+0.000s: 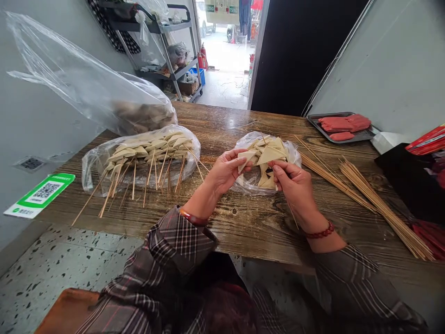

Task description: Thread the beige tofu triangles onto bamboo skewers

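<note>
My left hand (225, 174) pinches a pale triangular slice (246, 158) at the near left side of a plastic bag of cut slices (276, 146). My right hand (294, 183) is closed on a thin wooden skewer (292, 214), its lower end pointing toward me; another triangular slice (270, 155) is at its fingertips. To the left, skewered slices (153, 150) are piled on a clear plastic bag (91, 169), their sticks pointing toward me. Two bundles of bare skewers (337, 185) (385, 208) lie right of my right hand.
A black tray (325, 132) with red packets (344, 123) stands at the back right, near a black box (396, 164). A large plastic bag (139, 111) stands at the back left. A green QR card (41, 192) lies at the left edge. A shelf cart (177, 69) stands beyond the table.
</note>
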`<state>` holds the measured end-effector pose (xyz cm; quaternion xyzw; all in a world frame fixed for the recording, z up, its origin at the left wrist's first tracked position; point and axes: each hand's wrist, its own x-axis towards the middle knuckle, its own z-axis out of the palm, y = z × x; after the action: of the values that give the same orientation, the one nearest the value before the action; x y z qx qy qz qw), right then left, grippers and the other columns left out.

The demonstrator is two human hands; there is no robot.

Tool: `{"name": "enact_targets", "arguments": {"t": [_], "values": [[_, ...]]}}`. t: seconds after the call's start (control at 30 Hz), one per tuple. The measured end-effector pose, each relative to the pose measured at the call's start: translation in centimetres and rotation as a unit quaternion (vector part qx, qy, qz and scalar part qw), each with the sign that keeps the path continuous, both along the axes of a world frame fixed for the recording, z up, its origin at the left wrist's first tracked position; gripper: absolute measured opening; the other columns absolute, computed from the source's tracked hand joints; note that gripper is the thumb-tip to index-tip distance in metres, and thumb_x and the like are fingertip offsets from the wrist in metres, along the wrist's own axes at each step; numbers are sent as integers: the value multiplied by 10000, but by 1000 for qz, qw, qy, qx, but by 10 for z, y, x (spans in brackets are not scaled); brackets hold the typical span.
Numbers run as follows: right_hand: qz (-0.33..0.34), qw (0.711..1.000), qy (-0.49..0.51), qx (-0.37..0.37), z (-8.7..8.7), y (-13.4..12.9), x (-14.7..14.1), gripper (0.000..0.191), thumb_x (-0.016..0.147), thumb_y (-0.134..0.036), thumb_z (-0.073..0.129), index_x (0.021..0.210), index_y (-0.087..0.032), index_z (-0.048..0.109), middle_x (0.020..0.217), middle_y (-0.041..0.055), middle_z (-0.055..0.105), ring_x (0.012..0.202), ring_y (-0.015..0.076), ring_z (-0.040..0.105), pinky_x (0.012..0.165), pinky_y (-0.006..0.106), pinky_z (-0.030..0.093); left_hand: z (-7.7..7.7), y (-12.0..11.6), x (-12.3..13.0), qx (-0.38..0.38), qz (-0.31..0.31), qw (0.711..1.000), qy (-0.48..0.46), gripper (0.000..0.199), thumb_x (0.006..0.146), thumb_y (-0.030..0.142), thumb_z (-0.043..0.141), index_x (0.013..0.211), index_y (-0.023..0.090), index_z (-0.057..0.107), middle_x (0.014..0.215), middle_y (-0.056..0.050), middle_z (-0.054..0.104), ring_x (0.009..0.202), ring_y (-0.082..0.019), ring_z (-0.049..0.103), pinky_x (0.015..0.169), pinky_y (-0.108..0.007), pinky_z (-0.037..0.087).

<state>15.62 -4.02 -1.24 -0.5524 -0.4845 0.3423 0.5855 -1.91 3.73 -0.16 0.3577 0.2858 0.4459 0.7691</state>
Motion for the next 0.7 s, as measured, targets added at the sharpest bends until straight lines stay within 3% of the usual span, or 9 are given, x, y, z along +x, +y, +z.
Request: {"name": "enact_targets", "arguments": {"t": [0.13,0.23,0.5,0.7], "values": [[13,1000,-6,-1,4,-4,-2,329,836,-434,654,999,-163,746,572,-39,525,444,74,413,409,224,311,3,0,-1,7,1,1000,-4,209,801,60,653,996,120,609,968,-70,708,780,-99,685,652,-191,498],[24,1000,-9,-2,7,-7,-2,314,834,-428,661,983,-167,752,573,-37,537,441,71,416,406,218,317,5,0,-3,12,-2,1000,-9,262,820,45,616,1072,117,605,1071,-108,710,858,-124,696,717,-216,516],[57,998,-17,-13,17,-11,0,293,818,-407,672,944,-159,763,515,-46,517,415,64,388,395,213,284,4,-3,-1,59,-29,998,6,208,764,97,714,967,125,681,1000,-73,728,851,-140,692,785,-272,562],[83,995,-56,-27,18,-13,9,300,835,-393,653,971,-156,776,543,-28,546,442,71,407,414,216,298,4,-5,0,70,-1,997,38,323,749,154,772,1037,119,630,902,-65,735,745,-145,711,680,-255,575]]}}
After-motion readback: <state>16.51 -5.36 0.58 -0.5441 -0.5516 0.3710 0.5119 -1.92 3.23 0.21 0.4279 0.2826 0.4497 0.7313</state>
